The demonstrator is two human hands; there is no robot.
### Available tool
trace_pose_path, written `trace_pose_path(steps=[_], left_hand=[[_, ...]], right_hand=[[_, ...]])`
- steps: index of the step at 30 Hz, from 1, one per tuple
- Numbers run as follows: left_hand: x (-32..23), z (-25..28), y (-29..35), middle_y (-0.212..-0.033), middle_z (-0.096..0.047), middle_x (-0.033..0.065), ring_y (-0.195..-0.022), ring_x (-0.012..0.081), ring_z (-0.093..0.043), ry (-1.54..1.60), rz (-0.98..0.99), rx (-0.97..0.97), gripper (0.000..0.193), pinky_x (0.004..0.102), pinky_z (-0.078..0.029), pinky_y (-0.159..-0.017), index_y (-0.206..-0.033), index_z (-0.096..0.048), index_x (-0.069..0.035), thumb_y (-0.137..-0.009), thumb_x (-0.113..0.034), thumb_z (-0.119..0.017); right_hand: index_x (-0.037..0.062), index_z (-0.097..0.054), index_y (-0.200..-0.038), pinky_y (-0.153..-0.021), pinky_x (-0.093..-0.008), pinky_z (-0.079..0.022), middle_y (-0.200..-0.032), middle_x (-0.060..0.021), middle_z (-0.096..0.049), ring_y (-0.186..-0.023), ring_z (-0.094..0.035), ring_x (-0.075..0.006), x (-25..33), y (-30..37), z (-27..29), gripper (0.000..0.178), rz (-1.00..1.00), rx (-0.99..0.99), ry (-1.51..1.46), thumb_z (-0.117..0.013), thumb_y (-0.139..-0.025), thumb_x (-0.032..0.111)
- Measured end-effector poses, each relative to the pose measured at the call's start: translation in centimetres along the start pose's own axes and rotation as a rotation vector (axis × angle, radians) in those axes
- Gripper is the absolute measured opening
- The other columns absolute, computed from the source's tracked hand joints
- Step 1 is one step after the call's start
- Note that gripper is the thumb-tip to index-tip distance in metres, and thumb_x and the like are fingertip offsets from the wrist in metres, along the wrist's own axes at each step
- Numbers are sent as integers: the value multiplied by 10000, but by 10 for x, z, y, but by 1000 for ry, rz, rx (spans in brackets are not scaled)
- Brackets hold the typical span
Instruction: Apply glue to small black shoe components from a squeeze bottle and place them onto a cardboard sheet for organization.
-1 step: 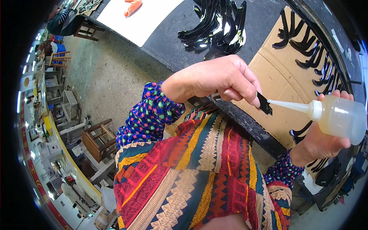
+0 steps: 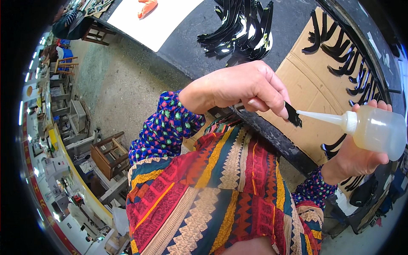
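Observation:
My left hand (image 2: 250,88) pinches a short black strip (image 2: 293,116) between thumb and fingers. The strip's ragged lower end sticks out beyond the fingertips, while the rest is hidden in the hand. In my right hand (image 2: 356,158) is a translucent squeeze bottle (image 2: 382,132) with pale yellowish liquid, tipped on its side. Its long tapered nozzle (image 2: 319,116) points left, with the tip at or very close to the strip; whether they touch I cannot tell. Behind both hands lies a cardboard sheet (image 2: 293,76) bearing several curved black strips (image 2: 340,51) along its far right edge.
A pile of glossy black strips (image 2: 242,29) lies on the dark table (image 2: 182,42) beyond my left hand. Left of it are a white board (image 2: 148,25) and a crumpled orange item (image 2: 147,7). A wooden stool (image 2: 109,155) stands on the floor at the left.

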State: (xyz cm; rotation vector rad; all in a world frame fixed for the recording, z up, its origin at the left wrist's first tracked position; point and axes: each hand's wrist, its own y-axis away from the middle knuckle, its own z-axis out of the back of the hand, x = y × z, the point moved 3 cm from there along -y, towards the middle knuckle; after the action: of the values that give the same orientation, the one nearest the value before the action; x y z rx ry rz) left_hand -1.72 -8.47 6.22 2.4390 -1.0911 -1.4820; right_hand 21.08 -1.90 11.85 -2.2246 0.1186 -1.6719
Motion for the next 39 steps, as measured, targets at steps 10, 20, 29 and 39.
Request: trace_pose_path(steps=[10, 20, 29, 39], left_hand=[[1, 0, -1, -579, -516, -31, -419, -15, -322, 5, 2, 7, 121, 156, -192, -381, -810, -632, 41, -706, -21, -626], [2, -1, -2, -583, -523, -23, -418, -12, -329, 16, 12, 29, 122, 157, -200, -376, -812, -631, 45, -705, -14, -621], [3, 0, -4, -587, -530, -16, -413, -11, -328, 32, 22, 33, 123, 156, -203, -373, -818, -631, 48, -709, -6, -615], [2, -2, -5, -569, -519, -19, -407, -11, -320, 32, 25, 51, 115, 156, -198, -373, -813, -634, 43, -714, -11, -614]], right_hand=[[-31, -243, -1278, -942, -481, -346, -1259, -171, -364, -1160, -387, -308, 0, 0, 2, 1024, 5, 2, -1, -711, -573, 546], [-27, -249, -1280, -955, -488, -329, -1266, -176, -367, -1176, -378, -318, -1, 2, 2, 1023, -3, -3, 18, -712, -571, 548], [-24, -251, -1279, -948, -490, -338, -1260, -175, -370, -1164, -390, -317, -2, 1, 3, 1016, 20, -11, 4, -710, -574, 546], [-35, -247, -1276, -942, -487, -346, -1259, -181, -365, -1158, -395, -315, -3, 2, 5, 1022, 6, -23, -9, -706, -576, 551]])
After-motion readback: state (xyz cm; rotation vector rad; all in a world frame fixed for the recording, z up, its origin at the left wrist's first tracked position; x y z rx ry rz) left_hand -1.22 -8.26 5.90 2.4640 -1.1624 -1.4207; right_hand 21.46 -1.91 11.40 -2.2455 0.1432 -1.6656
